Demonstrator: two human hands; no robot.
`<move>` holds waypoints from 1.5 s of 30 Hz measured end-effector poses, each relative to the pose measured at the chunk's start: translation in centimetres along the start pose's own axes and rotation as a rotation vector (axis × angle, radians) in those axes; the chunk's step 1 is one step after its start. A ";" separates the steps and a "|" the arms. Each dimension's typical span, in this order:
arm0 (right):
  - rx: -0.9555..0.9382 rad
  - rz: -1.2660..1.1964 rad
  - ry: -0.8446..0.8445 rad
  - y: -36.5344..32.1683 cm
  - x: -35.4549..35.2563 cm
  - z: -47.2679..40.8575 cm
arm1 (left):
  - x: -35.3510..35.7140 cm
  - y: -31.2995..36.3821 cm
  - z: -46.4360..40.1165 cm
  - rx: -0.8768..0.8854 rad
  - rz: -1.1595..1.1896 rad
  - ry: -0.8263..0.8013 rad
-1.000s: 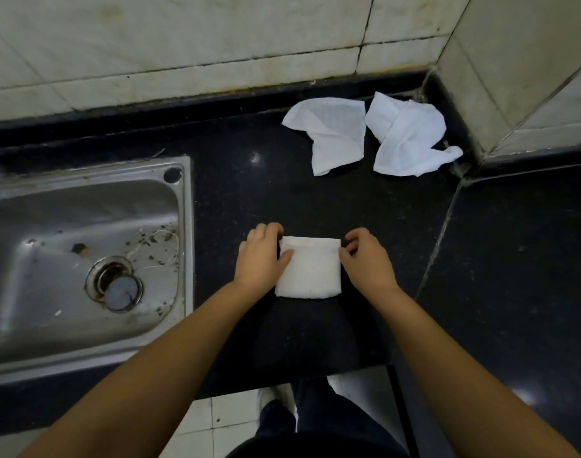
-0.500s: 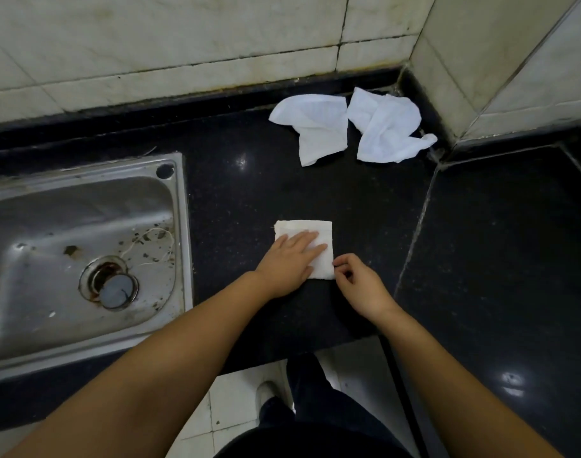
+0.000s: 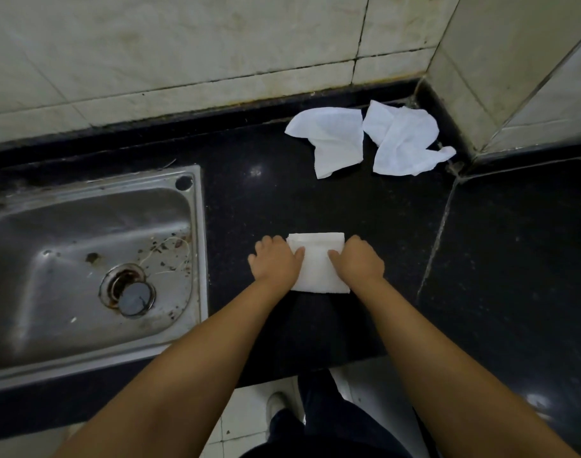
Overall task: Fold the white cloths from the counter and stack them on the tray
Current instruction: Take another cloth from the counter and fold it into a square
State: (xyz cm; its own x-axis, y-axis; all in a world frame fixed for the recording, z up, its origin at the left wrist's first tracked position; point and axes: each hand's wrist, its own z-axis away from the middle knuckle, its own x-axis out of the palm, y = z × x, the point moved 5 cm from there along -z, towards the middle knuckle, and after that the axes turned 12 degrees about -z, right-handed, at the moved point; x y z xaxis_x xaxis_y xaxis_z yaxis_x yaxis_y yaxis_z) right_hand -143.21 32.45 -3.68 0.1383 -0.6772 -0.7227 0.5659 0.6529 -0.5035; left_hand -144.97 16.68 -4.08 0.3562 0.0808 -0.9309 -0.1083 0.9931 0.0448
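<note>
A small folded white cloth (image 3: 317, 264) lies on the black counter (image 3: 315, 200) near its front edge. My left hand (image 3: 275, 262) grips the cloth's left side, thumb on top. On the right side my right hand (image 3: 358, 262) holds it the same way, thumb on top and fingers curled at the far edge. Two crumpled white cloths lie unfolded at the back by the wall corner, one on the left (image 3: 328, 137) and one on the right (image 3: 401, 140), touching each other. No tray is in view.
A dirty steel sink (image 3: 199, 259) with a drain (image 3: 132, 294) is set into the counter on the left. Tiled walls close the back and the right corner. Black counter continues to the right past a seam (image 3: 437, 239). Floor tiles and my shoe show below the edge.
My left hand, which pressed flat across the cloth, has moved to its left side. My right hand shifted from the near right corner to the right side. The cloth stays on the counter.
</note>
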 end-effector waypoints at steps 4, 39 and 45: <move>-0.071 0.071 0.048 -0.5 0.5 -0.2 | 0.1 0.7 -0.8 -0.048 0.037 -0.050; 0.465 -1.779 1.191 36.0 4.1 60.7 | 13.1 13.3 54.9 1.027 0.350 -1.192; 0.567 -1.782 1.493 44.6 10.1 81.5 | 21.2 10.1 77.3 1.216 0.161 -1.355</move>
State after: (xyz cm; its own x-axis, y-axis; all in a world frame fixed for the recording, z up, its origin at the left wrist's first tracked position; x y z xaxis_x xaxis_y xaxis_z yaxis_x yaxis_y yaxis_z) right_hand -50.33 27.08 5.18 -0.8234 0.5145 0.2395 -0.4505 -0.3359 -0.8272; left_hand -66.78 34.96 4.68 0.8986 -0.4385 -0.0174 0.2233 0.4227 0.8783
